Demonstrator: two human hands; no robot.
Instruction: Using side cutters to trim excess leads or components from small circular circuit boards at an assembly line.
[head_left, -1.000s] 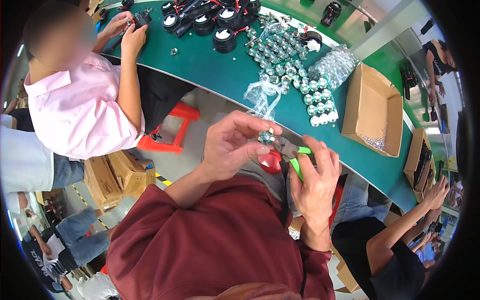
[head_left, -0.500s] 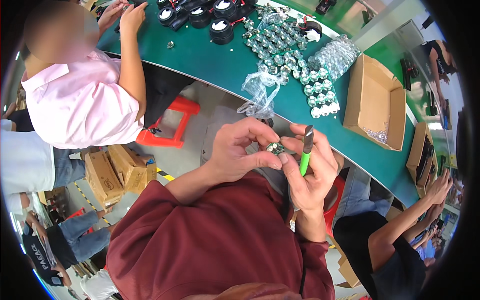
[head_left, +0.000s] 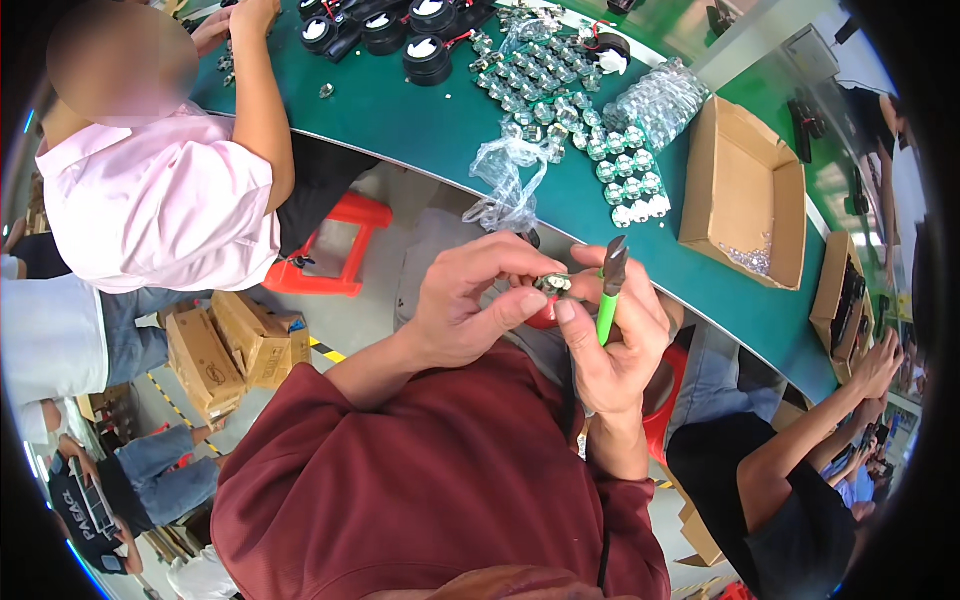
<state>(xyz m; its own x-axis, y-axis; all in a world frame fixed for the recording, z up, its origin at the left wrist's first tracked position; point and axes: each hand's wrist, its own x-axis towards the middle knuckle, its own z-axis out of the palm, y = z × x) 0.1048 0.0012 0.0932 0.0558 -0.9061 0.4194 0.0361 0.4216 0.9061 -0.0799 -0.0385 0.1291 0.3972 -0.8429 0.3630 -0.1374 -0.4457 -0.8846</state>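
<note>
A small green circuit board with pale parts (head_left: 553, 284) is pinched between the thumb and fingers of my left hand (head_left: 475, 300), just in front of the table edge. My right hand (head_left: 622, 335) is wrapped round green-handled nippers (head_left: 608, 305), their dark metal jaws pointing up and away from the board. The right thumb is close beside the board; whether it touches is hard to tell. A patch of red shows below the board, too covered by my fingers to make out.
On the green table (head_left: 400, 130) lie rows of small circuit boards (head_left: 635, 180), a crumpled clear bag (head_left: 510, 175), a bubble-wrapped bundle (head_left: 655, 105) and black round parts (head_left: 428, 60). An open cardboard box (head_left: 745, 190) stands right. A person in pink (head_left: 160, 200) sits left, beside a red stool (head_left: 350, 245).
The board has tilted in my fingers, and red now shows beneath it. The nippers' jaws have turned slightly. The whole view has shifted a little, with the table things lying further left.
</note>
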